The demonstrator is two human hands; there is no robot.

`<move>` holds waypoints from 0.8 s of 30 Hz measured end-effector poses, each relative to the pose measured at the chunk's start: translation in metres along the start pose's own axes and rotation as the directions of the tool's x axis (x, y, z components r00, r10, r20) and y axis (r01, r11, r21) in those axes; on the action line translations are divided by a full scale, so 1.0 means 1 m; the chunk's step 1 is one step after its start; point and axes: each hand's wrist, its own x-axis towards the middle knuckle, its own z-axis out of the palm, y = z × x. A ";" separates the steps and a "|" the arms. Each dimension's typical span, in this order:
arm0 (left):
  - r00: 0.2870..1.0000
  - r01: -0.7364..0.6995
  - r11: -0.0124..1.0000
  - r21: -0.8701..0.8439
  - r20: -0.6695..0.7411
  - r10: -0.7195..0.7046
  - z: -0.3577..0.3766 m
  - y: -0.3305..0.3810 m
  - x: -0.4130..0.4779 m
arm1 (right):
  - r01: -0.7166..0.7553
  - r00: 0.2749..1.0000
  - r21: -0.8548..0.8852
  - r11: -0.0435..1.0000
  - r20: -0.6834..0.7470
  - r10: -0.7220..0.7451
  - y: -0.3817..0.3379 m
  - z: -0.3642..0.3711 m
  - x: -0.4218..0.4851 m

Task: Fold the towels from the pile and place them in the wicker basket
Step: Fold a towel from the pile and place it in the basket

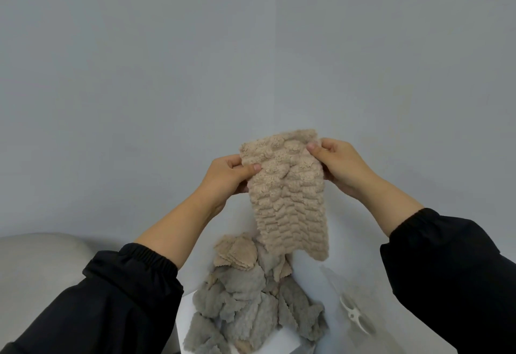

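- left hand (229, 176) and right hand (339, 165) pinch the top corners of a beige towel (289, 194), held up against a grey wall (195, 60)
- pile of towels (251, 298) on a white table (329, 284) below

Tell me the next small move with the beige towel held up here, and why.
The left hand and right hand each pinch the beige towel at its upper edge, close together, so it hangs narrow and rumpled above the pile. So probably draw the hands apart to stretch that edge flat; spread out, it could be folded evenly.
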 end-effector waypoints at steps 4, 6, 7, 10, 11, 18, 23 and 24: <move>0.999 -0.034 0.999 -0.040 -0.019 0.033 0.004 0.003 -0.003 | -0.134 0.974 0.060 0.989 0.192 0.120 0.013 -0.006 -0.004; 0.997 -0.072 0.996 0.046 0.017 0.071 -0.001 0.002 -0.004 | -0.125 0.976 0.009 0.992 0.183 0.121 0.019 -0.007 -0.006; 0.996 -0.088 0.992 0.095 0.040 0.084 -0.005 -0.001 -0.003 | -0.130 0.978 -0.017 0.991 0.163 0.131 0.020 -0.007 -0.006; 0.994 -0.060 0.988 0.143 0.100 0.046 -0.013 -0.010 -0.002 | -0.137 0.981 -0.065 0.988 0.133 0.144 0.023 -0.011 -0.005; 0.994 -0.041 0.991 0.131 0.106 0.027 -0.014 -0.012 -0.002 | -0.139 0.981 -0.074 0.987 0.129 0.148 0.022 -0.012 -0.005; 0.983 0.017 0.995 -0.100 0.185 0.002 -0.023 -0.013 0.002 | -0.159 0.970 0.168 0.973 0.212 0.122 0.021 -0.019 -0.007; 0.997 0.028 0.987 -0.158 0.082 -0.015 -0.024 -0.009 0.006 | -0.146 0.975 0.240 0.960 0.199 0.099 0.017 -0.020 -0.006; 0.997 0.025 0.980 -0.199 0.082 -0.009 -0.023 -0.008 0.006 | -0.145 0.977 0.264 0.954 0.188 0.096 0.017 -0.019 -0.005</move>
